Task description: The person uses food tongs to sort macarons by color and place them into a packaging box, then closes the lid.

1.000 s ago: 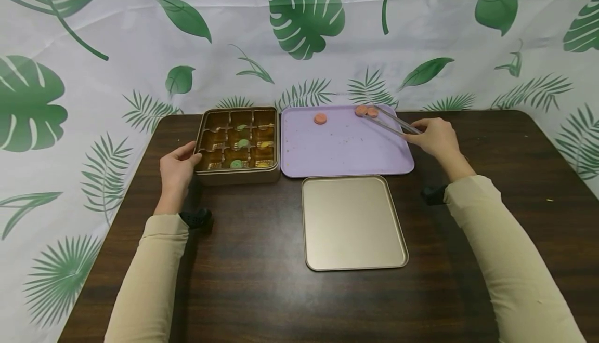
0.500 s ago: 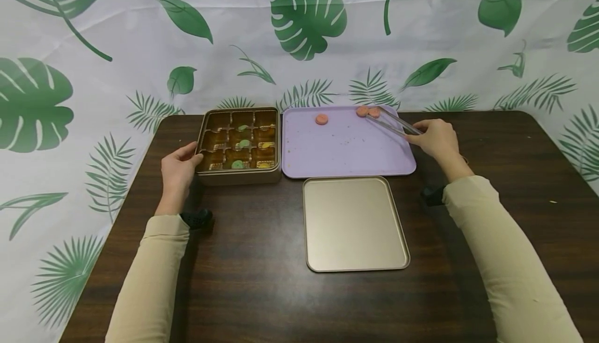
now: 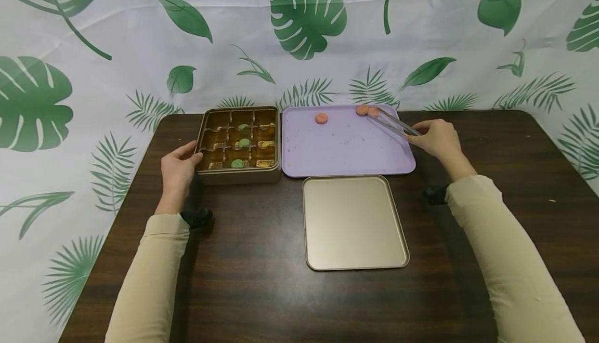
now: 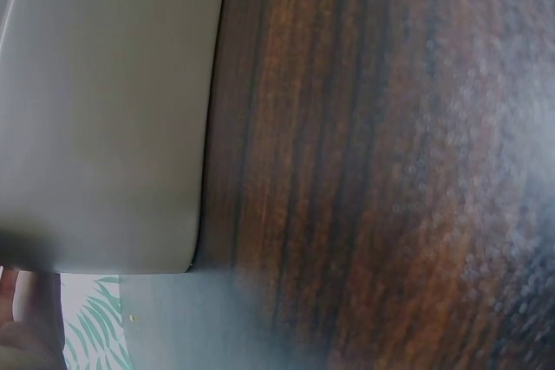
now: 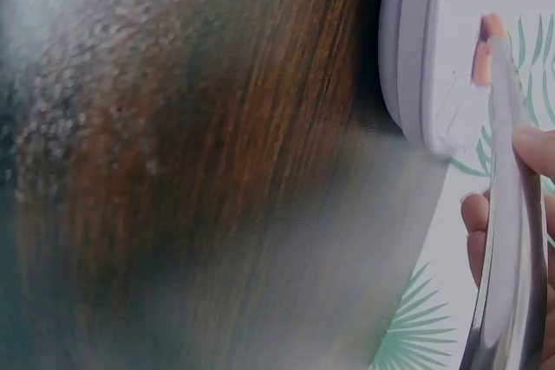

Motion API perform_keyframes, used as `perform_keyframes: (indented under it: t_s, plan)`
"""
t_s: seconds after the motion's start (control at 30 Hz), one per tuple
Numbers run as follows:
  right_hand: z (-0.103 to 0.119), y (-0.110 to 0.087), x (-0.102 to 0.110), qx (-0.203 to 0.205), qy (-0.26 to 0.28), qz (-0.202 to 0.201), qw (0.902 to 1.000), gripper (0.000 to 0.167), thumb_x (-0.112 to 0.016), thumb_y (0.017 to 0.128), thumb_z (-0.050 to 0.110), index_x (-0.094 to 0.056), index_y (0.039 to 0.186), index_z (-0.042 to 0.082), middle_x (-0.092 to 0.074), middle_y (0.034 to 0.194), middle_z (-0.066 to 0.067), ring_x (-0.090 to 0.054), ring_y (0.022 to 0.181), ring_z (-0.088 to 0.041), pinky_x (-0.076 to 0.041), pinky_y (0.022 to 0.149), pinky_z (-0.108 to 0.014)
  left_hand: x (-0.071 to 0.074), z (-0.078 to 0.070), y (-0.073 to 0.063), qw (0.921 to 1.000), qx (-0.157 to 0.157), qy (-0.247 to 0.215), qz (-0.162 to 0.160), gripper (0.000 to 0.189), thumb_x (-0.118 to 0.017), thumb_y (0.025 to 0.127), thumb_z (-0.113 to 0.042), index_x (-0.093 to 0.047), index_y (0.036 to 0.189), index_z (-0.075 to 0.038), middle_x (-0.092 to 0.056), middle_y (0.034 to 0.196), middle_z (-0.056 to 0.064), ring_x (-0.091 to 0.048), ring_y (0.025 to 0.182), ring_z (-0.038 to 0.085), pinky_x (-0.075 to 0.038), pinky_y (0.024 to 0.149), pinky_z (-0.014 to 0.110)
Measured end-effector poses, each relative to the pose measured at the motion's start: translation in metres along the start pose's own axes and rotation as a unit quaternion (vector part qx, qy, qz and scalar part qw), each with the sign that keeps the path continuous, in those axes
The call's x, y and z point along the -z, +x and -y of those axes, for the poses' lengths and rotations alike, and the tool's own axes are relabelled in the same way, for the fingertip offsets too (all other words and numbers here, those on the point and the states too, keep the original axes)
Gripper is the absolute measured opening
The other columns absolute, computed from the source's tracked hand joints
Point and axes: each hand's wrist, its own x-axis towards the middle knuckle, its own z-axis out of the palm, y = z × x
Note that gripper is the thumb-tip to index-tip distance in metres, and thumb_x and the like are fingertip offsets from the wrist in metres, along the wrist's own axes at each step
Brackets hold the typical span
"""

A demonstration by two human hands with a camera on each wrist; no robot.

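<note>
In the head view my left hand (image 3: 179, 169) holds the left side of a square bronze tin (image 3: 238, 177), its thumb at the rim. The tin has a brown compartment insert with green and yellow pieces in some compartments. My right hand (image 3: 437, 137) grips metal tongs (image 3: 395, 123), also seen in the right wrist view (image 5: 512, 240). The tongs' tips are at a pink round cookie (image 3: 373, 111) at the far right of a lilac tray (image 3: 346, 156). Another pink cookie (image 3: 362, 109) sits beside it. A third pink cookie (image 3: 321, 118) lies further left on the tray.
A flat gold lid (image 3: 354, 223) lies on the dark wood table (image 3: 252, 291), in front of the tray. The tray stands right beside the tin. Small crumbs are scattered on the tray. Behind the table hangs a leaf-patterned cloth (image 3: 224, 41).
The view has shifted slightly. Both hands stay nearly in place, and the tongs remain at the pink cookie with only a small movement at most.
</note>
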Motion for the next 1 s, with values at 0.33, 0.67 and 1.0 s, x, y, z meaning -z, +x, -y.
perform_keyframes:
  t_s: [0.33, 0.67, 1.0]
  plan:
    - [0.0013, -0.0006, -0.0003, 0.005, -0.005, 0.011, 0.9999, 0.052, -0.067, 0.086, 0.035, -0.062, 0.12, -0.005, -0.063, 0.112, -0.031, -0.057, 0.095, -0.046, -0.046, 0.075, -0.052, 0.0004, -0.0003, 0.0018, 1.0, -0.003, -0.006, -0.004, 0.042, -0.055, 0.096, -0.013, -0.051, 0.138, -0.009, -0.049, 0.145, 0.011, -0.044, 0.134, 0.02, -0.039, 0.11, 0.032]
    - [0.0051, -0.002, -0.0037, 0.003, 0.006, 0.016, 0.9998, 0.048, -0.067, 0.086, 0.031, -0.063, 0.118, -0.005, -0.06, 0.118, -0.033, -0.055, 0.1, -0.049, -0.045, 0.079, -0.055, -0.0003, 0.0009, 0.0005, 1.0, 0.001, -0.003, -0.002, 0.043, -0.055, 0.096, -0.014, -0.051, 0.138, -0.009, -0.048, 0.146, 0.011, -0.043, 0.135, 0.02, -0.039, 0.111, 0.032]
    - [0.0063, -0.0012, 0.0005, 0.008, 0.027, 0.011, 0.9995, 0.048, -0.067, 0.086, 0.031, -0.064, 0.117, -0.005, -0.06, 0.118, -0.033, -0.055, 0.101, -0.046, -0.046, 0.081, -0.053, 0.0001, 0.0021, 0.0014, 1.0, -0.003, -0.006, 0.0, 0.043, -0.055, 0.096, -0.013, -0.051, 0.139, -0.009, -0.048, 0.146, 0.011, -0.043, 0.134, 0.02, -0.039, 0.111, 0.032]
